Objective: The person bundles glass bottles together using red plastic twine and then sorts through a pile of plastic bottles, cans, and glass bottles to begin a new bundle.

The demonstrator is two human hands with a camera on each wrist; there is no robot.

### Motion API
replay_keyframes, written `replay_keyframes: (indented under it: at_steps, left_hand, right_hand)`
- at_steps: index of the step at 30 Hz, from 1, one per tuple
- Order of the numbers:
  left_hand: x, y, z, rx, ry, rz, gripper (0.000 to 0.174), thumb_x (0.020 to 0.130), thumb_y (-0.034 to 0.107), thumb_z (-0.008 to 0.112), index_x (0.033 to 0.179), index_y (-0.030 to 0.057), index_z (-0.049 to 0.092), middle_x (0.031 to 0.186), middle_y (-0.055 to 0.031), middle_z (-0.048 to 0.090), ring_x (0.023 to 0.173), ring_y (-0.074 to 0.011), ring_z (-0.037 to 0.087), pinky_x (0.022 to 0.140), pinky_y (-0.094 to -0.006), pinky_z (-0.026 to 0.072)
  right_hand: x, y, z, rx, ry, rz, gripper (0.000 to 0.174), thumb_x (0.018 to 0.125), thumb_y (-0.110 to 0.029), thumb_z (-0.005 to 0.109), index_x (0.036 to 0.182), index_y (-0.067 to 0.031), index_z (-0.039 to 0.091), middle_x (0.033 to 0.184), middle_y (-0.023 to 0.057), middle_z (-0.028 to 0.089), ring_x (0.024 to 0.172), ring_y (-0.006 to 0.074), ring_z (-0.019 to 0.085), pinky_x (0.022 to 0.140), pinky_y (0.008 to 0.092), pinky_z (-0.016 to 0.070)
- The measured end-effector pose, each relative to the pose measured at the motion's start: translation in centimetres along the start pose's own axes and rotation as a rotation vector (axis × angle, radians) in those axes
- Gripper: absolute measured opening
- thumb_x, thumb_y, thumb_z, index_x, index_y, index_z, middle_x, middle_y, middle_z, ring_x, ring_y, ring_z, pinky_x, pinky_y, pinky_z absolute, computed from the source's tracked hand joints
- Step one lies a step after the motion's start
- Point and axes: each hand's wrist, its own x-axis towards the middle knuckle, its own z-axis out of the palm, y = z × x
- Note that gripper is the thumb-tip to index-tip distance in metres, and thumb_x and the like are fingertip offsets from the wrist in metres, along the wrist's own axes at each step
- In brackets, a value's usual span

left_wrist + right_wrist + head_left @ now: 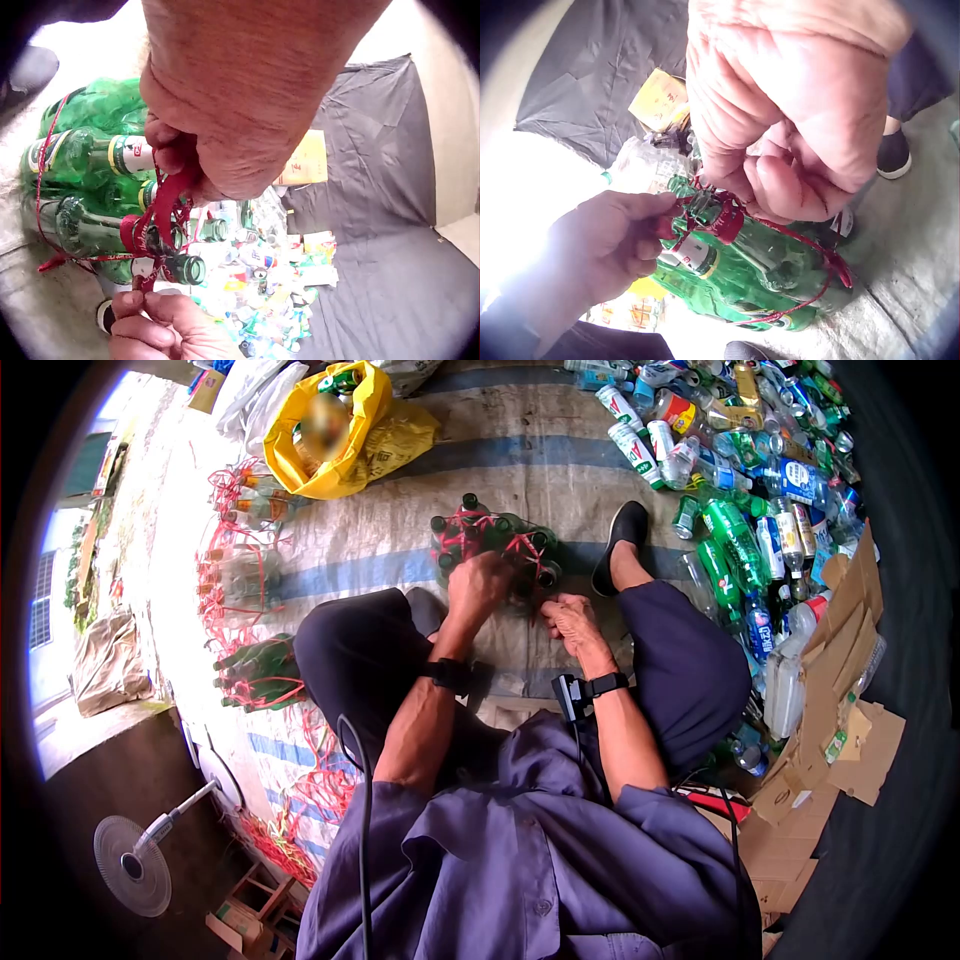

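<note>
A bundle of green glass bottles stands on the striped ground sheet between the person's legs, bound with red plastic strap around bodies and necks. The left hand is at the near left of the bundle, its curled fingers gripping a flat length of the strap above the bottle necks. Close to the necks, on the other side, the right hand pinches the strap between thumb and forefinger. In the right wrist view, the right palm hides part of the strap and necks.
Three strapped bottle groups lie at left, one of green bottles. A yellow bag stands at the far left. Loose cans and plastic bottles pile up at right beside cardboard. A fan is at lower left.
</note>
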Motion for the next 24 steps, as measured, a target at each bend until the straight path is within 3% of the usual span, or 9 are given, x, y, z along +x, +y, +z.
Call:
replay_keyframes:
  at_steps: [3,9,12,14,18,20,24]
  left_hand:
    - [-0.1,0.1,-0.1,-0.016,0.006,0.000,0.022,0.081,0.027,0.067,0.089,0.0072,0.074,0.076,-0.0175,0.069,0.076,-0.0361,0.068,0.070,-0.0451,0.0526]
    - [0.1,-0.4,0.1,0.012,-0.007,0.006,0.023,0.081,0.028,0.067,0.089,0.0071,0.074,0.076,-0.0171,0.069,0.076,-0.0353,0.069,0.070,-0.0440,0.0525]
    - [0.1,-0.3,0.2,0.002,-0.003,0.004,0.023,0.081,0.027,0.067,0.089,0.0069,0.074,0.075,-0.0169,0.069,0.075,-0.0348,0.069,0.070,-0.0438,0.0523]
    - [0.1,-0.2,0.2,0.010,-0.004,-0.007,0.022,0.082,0.027,0.067,0.088,0.0069,0.074,0.074,-0.0164,0.069,0.074,-0.0344,0.069,0.069,-0.0437,0.0519]
    - [0.0,-0.2,0.2,0.003,0.005,-0.016,0.022,0.082,0.027,0.067,0.087,0.0068,0.073,0.073,-0.0159,0.069,0.073,-0.0342,0.068,0.068,-0.0436,0.0516]
    - [0.0,-0.1,0.2,0.006,0.011,-0.018,0.021,0.081,0.026,0.067,0.086,0.0066,0.073,0.072,-0.0156,0.068,0.072,-0.0341,0.068,0.068,-0.0435,0.0514]
    - [0.0,-0.1,0.2,-0.019,-0.003,-0.024,0.026,0.083,0.032,0.061,0.084,0.0080,0.071,0.079,-0.0209,0.068,0.077,-0.0413,0.066,0.070,-0.0504,0.0498]
  right_hand:
    - [-0.7,-0.6,0.5,-0.096,0.035,-0.062,0.011,0.077,-0.011,0.066,0.080,-0.0011,0.066,0.065,-0.0011,0.055,0.049,0.0067,0.046,0.041,0.0227,0.0348]
    - [-0.5,-0.5,0.2,-0.190,0.080,-0.159,0.006,0.077,-0.011,0.065,0.079,-0.0056,0.066,0.062,-0.0038,0.053,0.050,0.0048,0.046,0.043,0.0211,0.0346]
    - [0.5,0.1,-0.3,-0.015,0.096,-0.105,0.003,0.078,-0.010,0.064,0.075,-0.0074,0.064,0.063,-0.0034,0.054,0.051,0.0047,0.046,0.044,0.0201,0.0336]
    - [0.6,0.0,-0.4,0.293,0.056,0.053,0.006,0.079,-0.009,0.064,0.074,-0.0089,0.061,0.066,-0.0023,0.055,0.053,0.0051,0.047,0.045,0.0204,0.0342]
    - [0.7,0.2,-0.3,0.460,0.043,0.135,0.007,0.079,-0.009,0.065,0.075,-0.0091,0.059,0.069,-0.0006,0.056,0.054,0.0055,0.046,0.046,0.0208,0.0347]
    - [1.0,0.5,-0.5,0.619,-0.104,0.222,0.008,0.080,-0.011,0.066,0.076,-0.0086,0.059,0.069,0.0005,0.057,0.053,0.0061,0.045,0.046,0.0214,0.0345]
    - [0.4,0.3,-0.3,0.559,-0.166,0.255,0.010,0.078,-0.010,0.065,0.072,-0.0096,0.058,0.066,-0.0005,0.055,0.052,0.0063,0.043,0.044,0.0211,0.0323]
